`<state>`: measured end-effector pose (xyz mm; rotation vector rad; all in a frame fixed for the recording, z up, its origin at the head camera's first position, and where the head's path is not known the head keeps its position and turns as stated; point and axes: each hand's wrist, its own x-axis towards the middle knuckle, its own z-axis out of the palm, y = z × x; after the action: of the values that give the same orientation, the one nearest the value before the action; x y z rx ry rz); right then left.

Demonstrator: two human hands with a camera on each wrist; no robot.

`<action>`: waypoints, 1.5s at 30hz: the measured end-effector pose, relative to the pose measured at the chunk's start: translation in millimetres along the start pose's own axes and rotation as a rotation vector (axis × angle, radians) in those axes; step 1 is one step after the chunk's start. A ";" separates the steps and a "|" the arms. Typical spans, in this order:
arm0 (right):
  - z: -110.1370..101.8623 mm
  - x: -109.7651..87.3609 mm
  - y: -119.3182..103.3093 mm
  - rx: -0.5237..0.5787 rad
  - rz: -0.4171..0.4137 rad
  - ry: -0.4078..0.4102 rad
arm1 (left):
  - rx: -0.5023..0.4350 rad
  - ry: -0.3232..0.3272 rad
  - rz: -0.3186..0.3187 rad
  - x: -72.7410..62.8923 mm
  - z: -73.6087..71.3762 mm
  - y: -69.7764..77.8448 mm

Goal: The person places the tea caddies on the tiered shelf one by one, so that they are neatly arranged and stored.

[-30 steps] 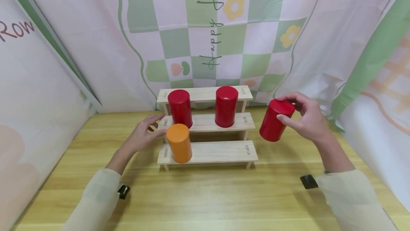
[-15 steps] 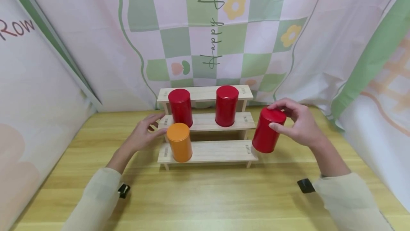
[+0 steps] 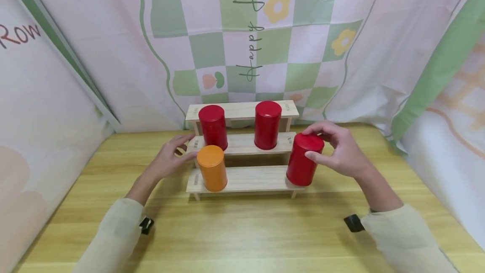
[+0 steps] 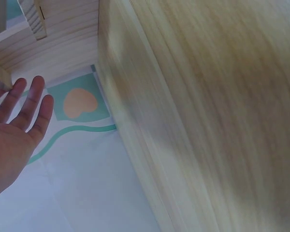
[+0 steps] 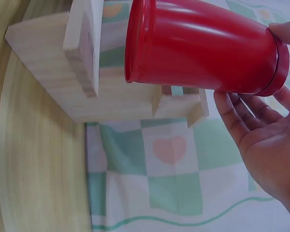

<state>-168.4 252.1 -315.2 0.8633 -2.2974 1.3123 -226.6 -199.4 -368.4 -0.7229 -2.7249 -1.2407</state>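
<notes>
My right hand (image 3: 342,149) grips a red canister (image 3: 302,165) near its lid, thumb in front and fingers behind. The canister leans slightly, its base over the right end of the lowest tier of a wooden step rack (image 3: 257,179); in the right wrist view the red canister (image 5: 208,46) overlaps the rack. My left hand (image 3: 172,157) is at the rack's left end, fingers extended and right at a shelf end, thumb tip close to an orange canister (image 3: 212,170) on the lowest tier. Two more red canisters, a left one (image 3: 213,129) and a right one (image 3: 267,126), stand upright on the middle tier.
The rack stands on a wood-grain table (image 3: 227,235) before a green-and-white checked curtain (image 3: 242,33). White cloth side walls (image 3: 45,109) close in the left and right. A small black piece (image 3: 354,223) shows by each sleeve.
My right hand has carried the red canister left and somewhat down, from beside the rack to over the lowest tier's right end. The left hand and other canisters have stayed put.
</notes>
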 end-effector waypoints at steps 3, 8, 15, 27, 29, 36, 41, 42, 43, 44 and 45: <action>6.6 2.1 -1.8 0.012 -0.005 -0.013 | 0.001 0.000 -0.003 0.1 0.2 -0.2; 21.1 4.0 -4.6 0.013 0.001 -0.033 | 0.004 -0.001 -0.008 -0.1 0.3 -0.7; 38.3 5.9 -6.3 0.024 -0.001 -0.045 | 0.006 -0.001 -0.004 -0.4 0.3 -1.0; 55.4 7.7 -11.0 0.012 0.036 -0.083 | 0.003 0.001 -0.003 0.0 1.0 -2.0; 57.4 8.0 -11.6 0.012 0.041 -0.085 | 0.002 0.002 -0.002 0.1 1.1 -2.2; 63.8 10.1 -13.3 0.002 0.044 -0.100 | 0.002 0.007 -0.006 0.3 1.2 -1.9; 67.6 11.4 -12.9 -0.009 0.046 -0.103 | -0.001 0.007 -0.005 0.4 1.2 -2.0; 68.3 11.5 -12.8 -0.012 0.041 -0.104 | -0.002 0.008 -0.004 0.4 1.2 -2.2; 68.9 11.5 -12.6 -0.013 0.038 -0.104 | -0.002 0.008 -0.003 0.5 1.1 -2.3; 69.5 11.3 -12.3 -0.013 0.034 -0.103 | -0.003 0.009 -0.002 0.5 1.1 -2.5; 70.1 11.0 -11.5 -0.013 0.031 -0.103 | -0.004 0.009 -0.001 0.5 1.0 -2.7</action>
<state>-169.6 183.6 -337.0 0.9147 -2.4036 1.2930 -228.1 -200.0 -370.8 -0.7151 -2.7169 -1.2475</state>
